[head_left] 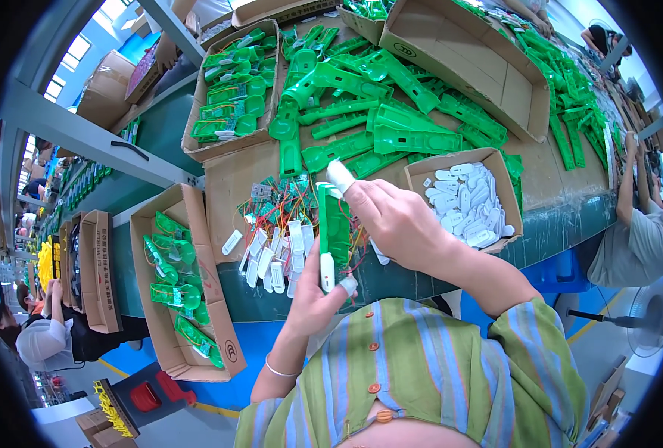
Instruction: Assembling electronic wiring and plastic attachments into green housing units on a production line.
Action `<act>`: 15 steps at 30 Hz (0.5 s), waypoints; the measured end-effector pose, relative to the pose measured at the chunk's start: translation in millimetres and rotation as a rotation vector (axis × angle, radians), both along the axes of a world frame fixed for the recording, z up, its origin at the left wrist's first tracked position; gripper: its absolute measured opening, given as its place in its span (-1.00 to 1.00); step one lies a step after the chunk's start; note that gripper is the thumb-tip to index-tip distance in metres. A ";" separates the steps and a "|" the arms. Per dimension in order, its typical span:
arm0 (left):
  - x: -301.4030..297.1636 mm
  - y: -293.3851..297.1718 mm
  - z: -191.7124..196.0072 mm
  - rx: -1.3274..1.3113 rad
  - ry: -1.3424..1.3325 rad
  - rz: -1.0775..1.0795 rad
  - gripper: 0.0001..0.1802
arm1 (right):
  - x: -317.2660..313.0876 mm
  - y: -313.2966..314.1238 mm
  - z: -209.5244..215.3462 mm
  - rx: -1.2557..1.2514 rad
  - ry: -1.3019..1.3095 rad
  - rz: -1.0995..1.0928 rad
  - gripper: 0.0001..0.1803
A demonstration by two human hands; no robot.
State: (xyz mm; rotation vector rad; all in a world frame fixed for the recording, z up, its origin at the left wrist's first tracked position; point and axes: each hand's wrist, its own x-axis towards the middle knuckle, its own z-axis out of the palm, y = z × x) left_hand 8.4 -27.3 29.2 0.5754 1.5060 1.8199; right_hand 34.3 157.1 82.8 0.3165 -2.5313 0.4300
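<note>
My left hand [310, 300] is closed around the lower end of a long green plastic housing [336, 235], held upright over the table edge. A white oval-ended cover piece [327, 273] lies along the housing's left side, under my left thumb. My right hand [399, 224] is at the housing's top end, fingers curled against it, a white wrap on one fingertip; its thumb is hidden. Right behind the housing lies a heap of small green circuit boards with red and yellow wires [272, 200] and white rectangular plastic cases [296, 240].
A carton of white oval covers [462, 198] stands at right. Loose green housings [414, 131] pile up beyond. Cartons of wired green housings stand at far left [231, 89] and near left [190, 276]. An open carton [473, 67] leans on the pile. Other people work on both sides.
</note>
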 end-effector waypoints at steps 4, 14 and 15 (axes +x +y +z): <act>4.0 -0.2 -3.7 -0.223 0.305 0.051 -0.19 | -3.5 6.0 -11.3 -0.040 -0.078 0.023 -0.63; 7.2 -6.7 25.4 0.269 -0.506 -0.120 -0.31 | -30.7 21.5 -32.2 -0.510 0.216 0.191 -0.60; 6.4 -8.8 24.4 0.271 -0.506 -0.128 -0.31 | -28.4 19.7 -33.7 -0.499 0.239 0.188 -0.61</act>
